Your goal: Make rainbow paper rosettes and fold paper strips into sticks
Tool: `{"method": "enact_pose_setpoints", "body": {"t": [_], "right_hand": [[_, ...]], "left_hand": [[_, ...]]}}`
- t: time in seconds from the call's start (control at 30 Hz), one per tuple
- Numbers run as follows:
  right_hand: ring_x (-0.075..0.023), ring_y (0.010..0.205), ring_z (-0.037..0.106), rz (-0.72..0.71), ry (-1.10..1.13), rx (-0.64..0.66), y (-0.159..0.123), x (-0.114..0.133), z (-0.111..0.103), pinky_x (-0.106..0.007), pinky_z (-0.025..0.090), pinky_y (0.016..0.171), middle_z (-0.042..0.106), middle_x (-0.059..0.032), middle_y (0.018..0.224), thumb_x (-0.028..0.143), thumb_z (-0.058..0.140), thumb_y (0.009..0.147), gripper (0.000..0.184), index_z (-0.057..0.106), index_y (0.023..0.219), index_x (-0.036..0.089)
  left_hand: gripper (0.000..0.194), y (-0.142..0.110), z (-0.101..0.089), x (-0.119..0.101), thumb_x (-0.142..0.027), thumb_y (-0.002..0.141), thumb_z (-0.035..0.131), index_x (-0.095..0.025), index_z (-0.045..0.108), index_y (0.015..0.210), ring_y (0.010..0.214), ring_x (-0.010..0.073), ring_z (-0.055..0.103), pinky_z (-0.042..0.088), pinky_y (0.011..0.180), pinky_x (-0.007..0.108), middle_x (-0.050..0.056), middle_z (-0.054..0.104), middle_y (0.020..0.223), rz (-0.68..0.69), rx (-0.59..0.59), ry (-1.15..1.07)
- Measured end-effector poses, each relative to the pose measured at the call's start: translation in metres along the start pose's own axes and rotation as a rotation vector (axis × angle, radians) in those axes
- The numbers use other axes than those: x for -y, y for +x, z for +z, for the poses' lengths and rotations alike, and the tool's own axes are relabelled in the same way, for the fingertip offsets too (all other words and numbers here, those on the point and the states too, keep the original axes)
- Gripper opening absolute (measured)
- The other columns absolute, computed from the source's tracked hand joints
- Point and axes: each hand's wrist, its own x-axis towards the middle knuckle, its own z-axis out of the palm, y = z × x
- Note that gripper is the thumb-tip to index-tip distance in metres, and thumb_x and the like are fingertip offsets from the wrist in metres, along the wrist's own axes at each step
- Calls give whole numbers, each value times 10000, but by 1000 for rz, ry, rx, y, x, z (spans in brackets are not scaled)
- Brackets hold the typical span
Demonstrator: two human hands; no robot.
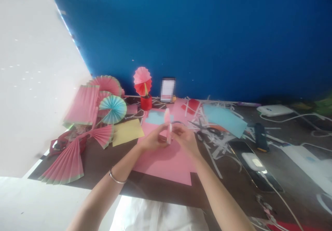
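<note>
My left hand is closed on a narrow strip of folded pink paper, which stands upright and shows nearly edge-on. From the other side, my right hand has its fingers bent against the same folded paper. Both hands are above large pink paper sheets lying on the dark table. A light blue piece of paper lies just beyond my left hand. Scissors rest among white paper strips to the right of my right hand.
Pleated paper fans and a yellow sheet lie at left. A pleated paper flower and an upright phone stand at the back. A light blue sheet, a phone and a cable are at right.
</note>
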Motion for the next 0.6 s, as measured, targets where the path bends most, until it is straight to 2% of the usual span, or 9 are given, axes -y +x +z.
{"method": "enact_pose_setpoints", "body": {"t": [0.4,0.6], "right_hand": [[-162,676,599,-18,-54,-32,0,-4,2,-270,515,541,608,-21,753,291,682,647,227,636,845,191],[-121,534,560,-31,-91,-35,-2,-1,4,-275,500,528,591,13,668,257,640,671,185,614,841,191]], "left_hand": [[725,0,1,1,-131,684,661,-292,342,1315,859,172,644,544,723,306,129,377,1379,-4,-11,9],[764,-1,1,-2,-133,659,677,-291,337,1325,888,186,634,546,750,327,126,358,1392,9,6,4]]}}
